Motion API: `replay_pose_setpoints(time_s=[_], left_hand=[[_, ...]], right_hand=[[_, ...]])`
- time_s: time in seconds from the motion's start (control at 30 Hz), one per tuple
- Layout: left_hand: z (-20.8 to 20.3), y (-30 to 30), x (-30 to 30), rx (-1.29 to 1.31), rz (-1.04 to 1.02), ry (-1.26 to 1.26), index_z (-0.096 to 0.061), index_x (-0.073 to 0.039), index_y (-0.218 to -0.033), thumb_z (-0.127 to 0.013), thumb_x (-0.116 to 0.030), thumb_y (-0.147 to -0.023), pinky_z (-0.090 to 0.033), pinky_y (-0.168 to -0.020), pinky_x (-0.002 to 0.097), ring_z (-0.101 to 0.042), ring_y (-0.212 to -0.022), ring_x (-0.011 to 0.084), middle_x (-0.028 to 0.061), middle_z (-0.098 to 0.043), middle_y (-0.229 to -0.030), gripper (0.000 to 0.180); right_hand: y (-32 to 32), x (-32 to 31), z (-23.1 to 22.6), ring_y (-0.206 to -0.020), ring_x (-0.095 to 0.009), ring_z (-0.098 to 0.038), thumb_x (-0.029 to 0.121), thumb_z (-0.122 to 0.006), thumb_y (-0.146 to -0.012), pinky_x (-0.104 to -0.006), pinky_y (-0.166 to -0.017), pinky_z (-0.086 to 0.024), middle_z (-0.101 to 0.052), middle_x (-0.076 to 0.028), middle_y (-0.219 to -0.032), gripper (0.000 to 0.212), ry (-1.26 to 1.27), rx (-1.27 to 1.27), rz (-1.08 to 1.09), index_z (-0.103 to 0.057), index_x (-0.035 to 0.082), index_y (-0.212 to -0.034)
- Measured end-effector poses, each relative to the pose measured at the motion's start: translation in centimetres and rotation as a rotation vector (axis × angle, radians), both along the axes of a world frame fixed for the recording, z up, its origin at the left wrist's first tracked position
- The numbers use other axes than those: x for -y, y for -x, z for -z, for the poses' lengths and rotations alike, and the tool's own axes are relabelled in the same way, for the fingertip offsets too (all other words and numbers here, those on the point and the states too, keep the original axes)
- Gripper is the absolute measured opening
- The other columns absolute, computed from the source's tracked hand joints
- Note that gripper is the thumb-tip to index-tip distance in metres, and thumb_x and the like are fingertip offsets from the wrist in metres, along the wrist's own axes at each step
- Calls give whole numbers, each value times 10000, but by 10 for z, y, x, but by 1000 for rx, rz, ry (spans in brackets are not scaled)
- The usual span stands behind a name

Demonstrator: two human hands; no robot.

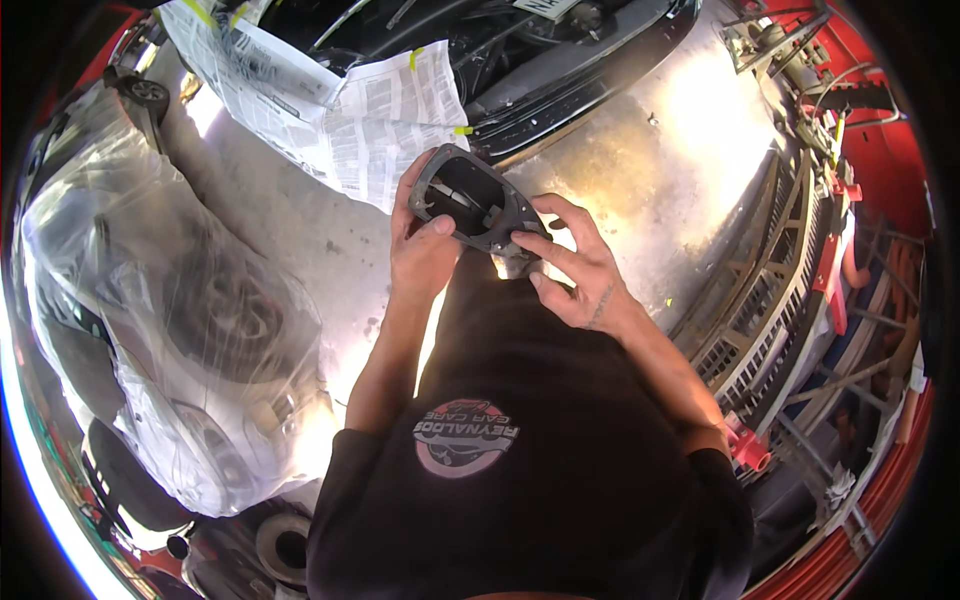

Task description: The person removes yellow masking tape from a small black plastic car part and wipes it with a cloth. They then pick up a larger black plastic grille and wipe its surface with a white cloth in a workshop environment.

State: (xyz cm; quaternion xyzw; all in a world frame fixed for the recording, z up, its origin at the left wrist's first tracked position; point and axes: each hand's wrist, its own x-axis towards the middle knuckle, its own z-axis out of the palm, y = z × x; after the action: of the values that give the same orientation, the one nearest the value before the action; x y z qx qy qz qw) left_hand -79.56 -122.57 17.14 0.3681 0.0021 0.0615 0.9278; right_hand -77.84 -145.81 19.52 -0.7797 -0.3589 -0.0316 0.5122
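Note:
In front of my chest I hold a dark grey, hollow car side-mirror housing (480, 192), its oval opening facing up toward me. Some dark and light parts show inside the opening. My left hand (424, 250) is closed round the wide end, thumb on the near rim and fingers along the outer side. At the narrower end, my right hand (590, 268) grips with its fingertips, the index and middle fingers on top and the thumb lower down. The underside of the housing is hidden.
Ahead stands a black car (540, 90) with newspaper (385, 125) taped over part of it. Left is a car under clear plastic sheeting (220, 300). Slatted grille-like parts (755, 320), a red stand (840, 250) and metal racking (850, 370) line the right side. Concrete floor (320, 220) lies between.

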Motion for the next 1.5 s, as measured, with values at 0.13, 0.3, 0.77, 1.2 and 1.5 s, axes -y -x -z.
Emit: replay_pose_setpoints(time_s=[0.13, 0.3, 0.77, 1.2, 1.5], left_hand=[[-9, 4, -3, 101, 48, -179, -380, 24, -1569, -823, -86, -834, -441, -1176, 464, -554, -1379, 321, 224, -533, -1501, 865], [-16, 7, -2, 79, 82, -447, -450, 31, -1533, -862, -100, -806, -413, -1174, 414, -534, -1382, 288, 190, -526, -1498, 846], [-13, 10, 17, 56, 92, -535, -530, 3, -1494, -929, -139, -785, -416, -1141, 397, -528, -1349, 250, 118, -473, -1489, 826], [-15, 2, 15, 19, 153, -491, -469, 34, -1524, -873, -189, -854, -407, -1164, 404, -540, -1352, 252, 151, -565, -1448, 814], [-3, -1, 16, -43, 109, -265, -406, 62, -1546, -749, -285, -975, -392, -1198, 435, -529, -1388, 278, 180, -545, -1494, 751]], right_hand=[[-13, -2, -18, -1183, -325, -626, -21, -723, -833, -410, -888, -547, -641, -175, -1270, 363, 9, 115, 101, -779, 64, -1182], [-27, -15, -53, -763, -349, -702, 63, -721, -884, -454, -663, -552, -690, -156, -786, 156, 329, -1, 41, -766, 29, -1029], [-36, -47, -42, -833, -378, -744, 185, -748, -819, -478, -744, -598, -756, -172, -825, 149, 720, -61, 21, -798, 65, -892], [-38, -40, -17, -855, -406, -721, 104, -725, -802, -491, -813, -588, -754, -186, -887, 205, 546, -211, 90, -813, 95, -987], [-40, -42, -23, -809, -394, -730, 124, -723, -847, -467, -760, -589, -747, -184, -845, 219, 415, -183, 136, -802, 67, -1044]])
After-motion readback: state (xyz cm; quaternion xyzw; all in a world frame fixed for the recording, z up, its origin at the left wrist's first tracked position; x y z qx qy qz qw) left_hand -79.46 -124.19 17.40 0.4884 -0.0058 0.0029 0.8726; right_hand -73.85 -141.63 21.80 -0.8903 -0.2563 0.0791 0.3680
